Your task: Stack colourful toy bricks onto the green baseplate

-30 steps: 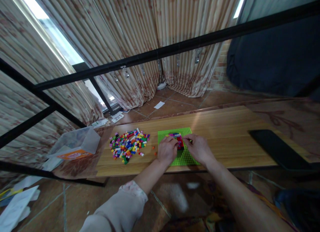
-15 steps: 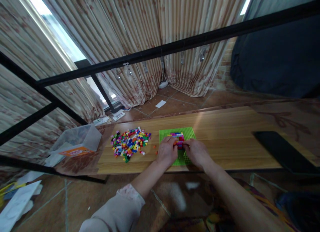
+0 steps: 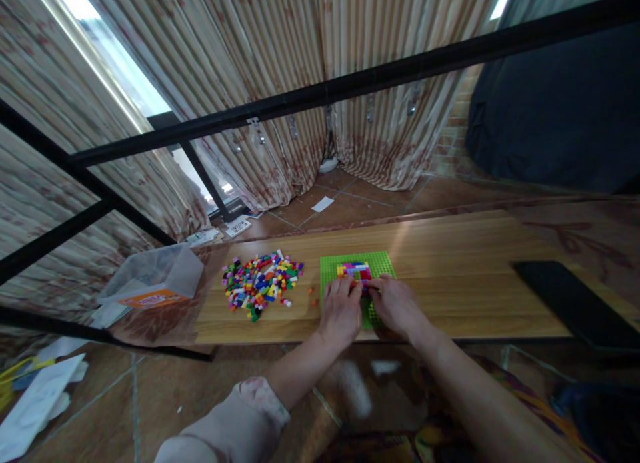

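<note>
A green studded baseplate (image 3: 330,264) lies on the wooden board, with a small multicoloured structure of toy bricks (image 3: 356,270) built up on its middle. My left hand (image 3: 341,310) reaches in over the near-left part of the plate, fingers closed on the near edge of the structure, where a bit of red-orange shows at the fingertips. From the right, my right hand (image 3: 397,306) has its thumb and fingers pinched at the structure's near-right corner, by a purple brick. The fingers cover much of the near row of bricks.
A spread pile of loose toy bricks (image 3: 260,286) lies left of the plate, with a few orange pieces (image 3: 313,296) between. A clear plastic box (image 3: 155,276) stands further left. On the right lies a dark flat object (image 3: 575,303). A black metal rail (image 3: 300,102) crosses above.
My left hand has shifted slightly right and nearer, uncovering more of the structure's far-left bricks. My right hand stays at the right corner. The view has tilted slightly.
</note>
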Demonstrator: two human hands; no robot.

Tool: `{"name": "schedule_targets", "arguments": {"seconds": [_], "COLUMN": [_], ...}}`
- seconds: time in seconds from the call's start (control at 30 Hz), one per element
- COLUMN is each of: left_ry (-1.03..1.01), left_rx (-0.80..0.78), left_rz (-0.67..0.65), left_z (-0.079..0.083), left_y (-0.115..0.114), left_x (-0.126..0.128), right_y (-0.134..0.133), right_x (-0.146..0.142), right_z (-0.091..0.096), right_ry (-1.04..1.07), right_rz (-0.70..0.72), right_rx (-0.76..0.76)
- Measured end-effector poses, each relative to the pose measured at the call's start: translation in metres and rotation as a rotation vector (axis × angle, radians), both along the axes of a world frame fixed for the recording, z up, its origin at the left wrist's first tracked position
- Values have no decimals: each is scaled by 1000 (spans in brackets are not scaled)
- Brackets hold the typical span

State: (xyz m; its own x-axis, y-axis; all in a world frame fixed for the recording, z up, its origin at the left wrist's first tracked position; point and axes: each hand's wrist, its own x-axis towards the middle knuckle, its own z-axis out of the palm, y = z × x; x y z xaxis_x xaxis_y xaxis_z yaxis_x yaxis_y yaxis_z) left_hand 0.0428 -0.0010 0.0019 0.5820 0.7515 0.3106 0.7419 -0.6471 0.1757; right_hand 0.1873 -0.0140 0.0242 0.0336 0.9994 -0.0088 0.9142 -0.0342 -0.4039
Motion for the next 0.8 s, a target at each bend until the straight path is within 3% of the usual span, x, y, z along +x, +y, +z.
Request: {"name": "schedule_targets", "arguments": {"seconds": [0.4,0.67,0.8], "left_ry": [42,-174,-123], "left_rx": [-38,-108,-178], "left_rz": [30,331,359], "left_z": [7,6,0], "left_y": [-4,-3,-1], "left_x": [-5,-58,-78], "right_y": [-1,-5,-6], "right_x": [4,15,14], "right_z": [-4,6,10], "right_ry": [-17,24,45], "right_rz": [-31,-87,-64], "right_rx": [1,60,63]}}
